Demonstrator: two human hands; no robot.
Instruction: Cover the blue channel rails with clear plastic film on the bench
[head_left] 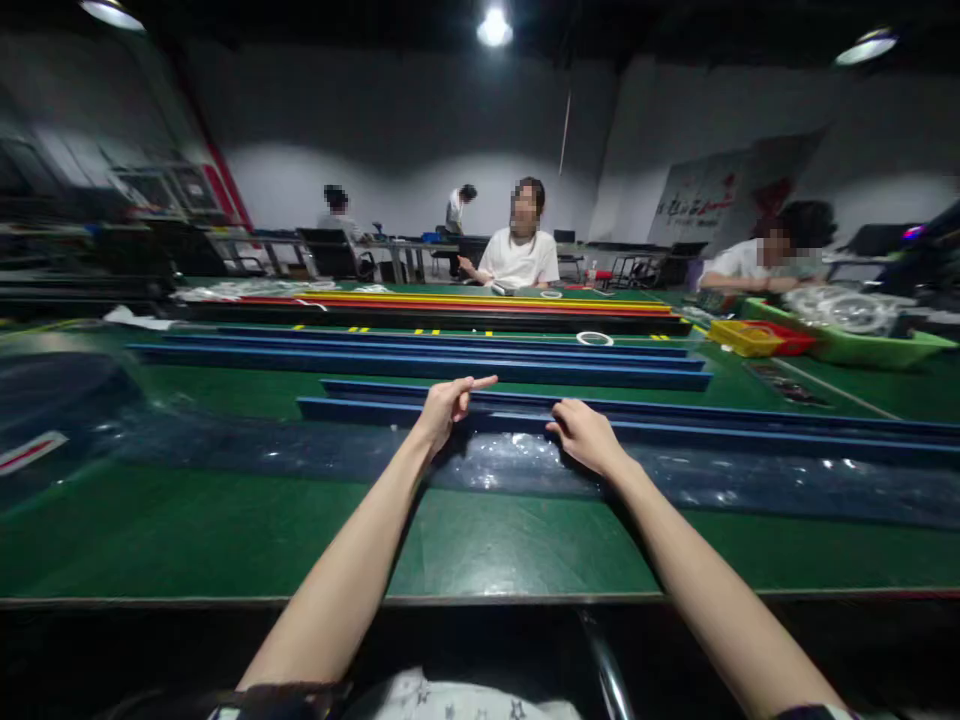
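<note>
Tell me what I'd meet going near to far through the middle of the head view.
Shiny translucent plastic film → nearer long dark-blue bar → farther long blue bars → long yellow, red and black strips → person in a white top.

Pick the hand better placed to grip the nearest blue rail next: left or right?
Right, probably. The right hand has its fingers curled at the nearest blue rail; the left hand has its index finger stretched out. Actual contact is unclear.
</note>
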